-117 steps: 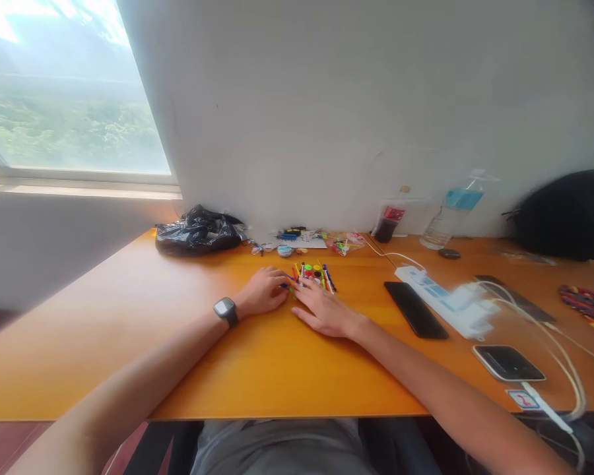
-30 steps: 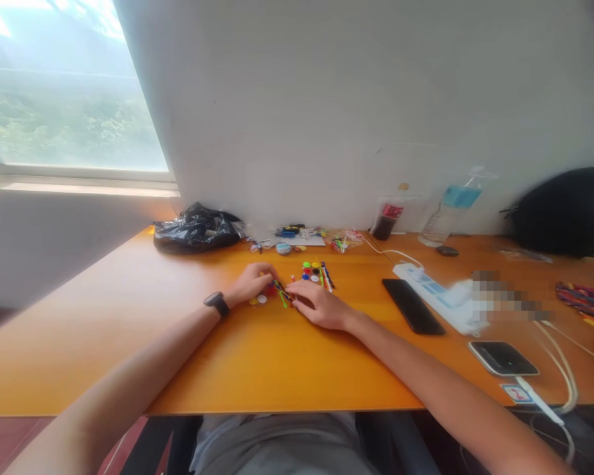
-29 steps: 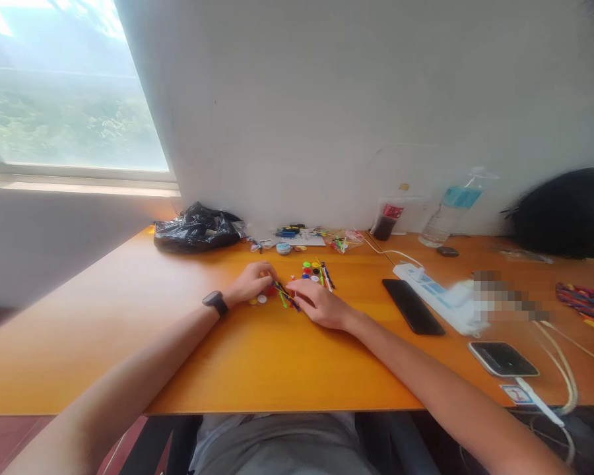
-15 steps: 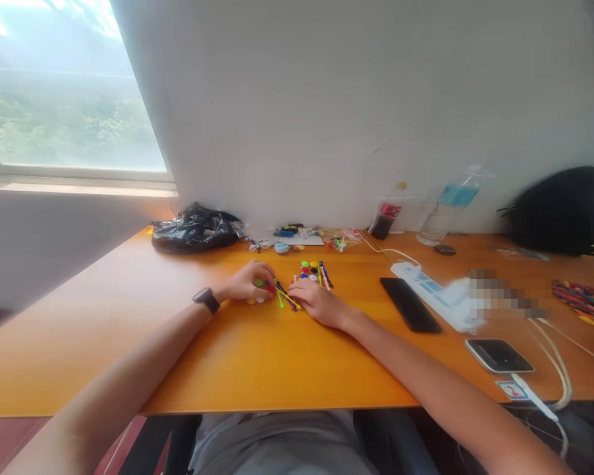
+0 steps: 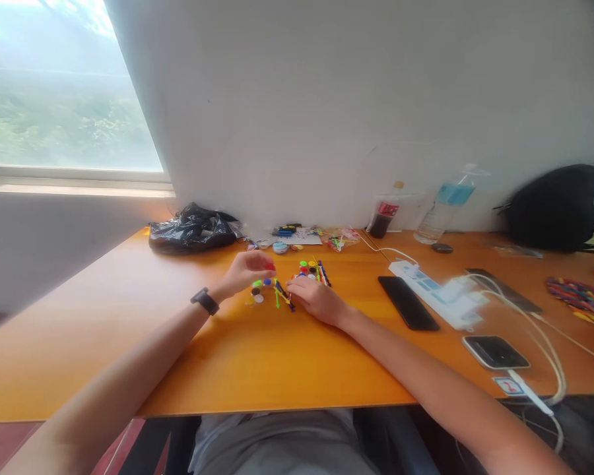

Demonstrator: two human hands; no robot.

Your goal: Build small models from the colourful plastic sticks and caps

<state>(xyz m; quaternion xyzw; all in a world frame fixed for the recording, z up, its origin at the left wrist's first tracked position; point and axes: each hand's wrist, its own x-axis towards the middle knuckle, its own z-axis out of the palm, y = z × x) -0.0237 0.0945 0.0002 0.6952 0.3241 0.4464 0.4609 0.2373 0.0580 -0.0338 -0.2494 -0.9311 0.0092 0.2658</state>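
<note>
On the table [image 5: 237,356], sticks [image 5: 284,295] slant left of the nearer right hand [image 5: 317,301], grip hidden; left hand [image 5: 243,272] pinches a red piece [image 5: 270,266].

Blue-edged tag [image 5: 508,386], lower right: showing a red mark, resembling a 2 but blurring too much for certainty.
Blue label [image 5: 456,194] on clear bottle [image 5: 428,225], right of centre: blurring beyond reading.
Red label [image 5: 387,209] on dark bottle [image 5: 379,225], right of centre: likewise blurring.
White paper [image 5: 307,239], centre: bearing dark marks too small to read.
</note>
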